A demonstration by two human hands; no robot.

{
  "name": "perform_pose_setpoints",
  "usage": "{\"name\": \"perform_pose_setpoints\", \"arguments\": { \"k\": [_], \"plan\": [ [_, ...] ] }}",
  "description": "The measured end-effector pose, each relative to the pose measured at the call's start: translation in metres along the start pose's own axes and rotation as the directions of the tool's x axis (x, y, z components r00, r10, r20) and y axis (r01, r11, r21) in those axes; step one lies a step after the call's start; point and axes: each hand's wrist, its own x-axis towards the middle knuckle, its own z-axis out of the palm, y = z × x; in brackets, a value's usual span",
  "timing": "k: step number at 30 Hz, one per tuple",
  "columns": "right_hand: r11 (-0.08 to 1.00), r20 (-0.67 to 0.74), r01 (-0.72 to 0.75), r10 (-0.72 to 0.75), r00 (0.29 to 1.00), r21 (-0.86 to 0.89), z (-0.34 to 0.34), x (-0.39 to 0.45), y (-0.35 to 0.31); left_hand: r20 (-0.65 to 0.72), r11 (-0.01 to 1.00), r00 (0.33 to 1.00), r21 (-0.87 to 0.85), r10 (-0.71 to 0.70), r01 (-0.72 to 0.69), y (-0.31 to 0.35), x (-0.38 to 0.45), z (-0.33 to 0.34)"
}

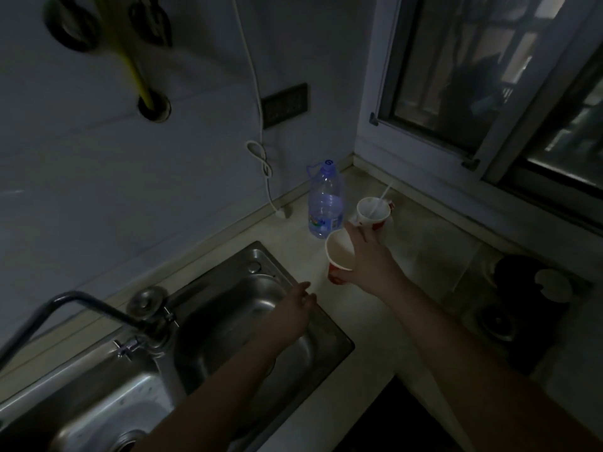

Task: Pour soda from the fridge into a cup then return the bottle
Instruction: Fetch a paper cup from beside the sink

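Two cups, one bottle logged from my remote seat; lighting is dim.

Surroundings: double steel sink [303, 350] at 7 o'clock of the view, its tap [98, 308] arching over the left basin; counter [421, 256] running to 1 o'clock under a window [489, 76]; dark wall socket [285, 104] at 12 o'clock with a white cable [261, 158] hanging down to the counter edge; gas hob [535, 301] at 3 o'clock.

In the way: plastic bottle [324, 203] stands upright just behind the near cup, at its 12 o'clock; second cup [374, 213] just beside the bottle, at its 3 o'clock.

Right hand [368, 259]: arm reaches in from 5 o'clock; fingers wrap the near paper cup [339, 261] from its right side, thumb low on the wall, fingertips extending toward the second cup. I read this as a hold on the cup.

Left hand [298, 303]: arm enters from 6 o'clock, over the right basin; fingers extended and relaxed, holding nothing, at 7 o'clock of the held cup and apart from it.

Near paper cup: red-printed, tilted mouth toward me; interior looks pale, contents I cannot tell.

Second cup: red and white, upright, a thin white stick [380, 200] leaning inside.

Plastic bottle: clear blue, cap on, blue carry handle at the neck, clear liquid in the lower half, label near the base.
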Motion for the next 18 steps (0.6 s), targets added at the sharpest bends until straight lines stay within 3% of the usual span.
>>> {"name": "perform_pose_setpoints", "arguments": {
  "k": [2,4,5,8,13,18],
  "plan": [
    [0.999,-0.012,0.035,-0.035,0.999,0.02,-0.006,-0.01,-0.011,0.028,0.896,0.98,-0.401,-0.197,0.191,-0.001,0.003,0.006],
    [0.997,-0.011,0.068,-0.067,0.998,0.041,-0.013,-0.02,-0.024,0.114,0.634,0.945,-0.716,-0.307,0.292,-0.004,0.004,0.007],
    [0.996,-0.003,0.079,-0.079,0.997,0.046,-0.017,-0.025,-0.03,0.146,0.545,0.941,-0.783,-0.306,0.3,-0.006,0.004,0.005],
    [0.993,0.014,0.109,-0.11,0.994,0.051,-0.024,-0.037,-0.047,0.2,0.433,0.949,-0.853,-0.244,0.291,-0.01,-0.001,0.001],
    [0.993,0.04,0.104,-0.107,0.993,0.054,-0.027,-0.046,-0.068,0.249,0.409,0.947,-0.858,-0.201,0.312,-0.007,-0.012,-0.01],
    [0.989,0.043,0.141,-0.143,0.989,0.055,-0.026,-0.051,-0.094,0.204,0.361,0.959,-0.894,-0.196,0.264,-0.011,-0.035,-0.026]
  ]
}}
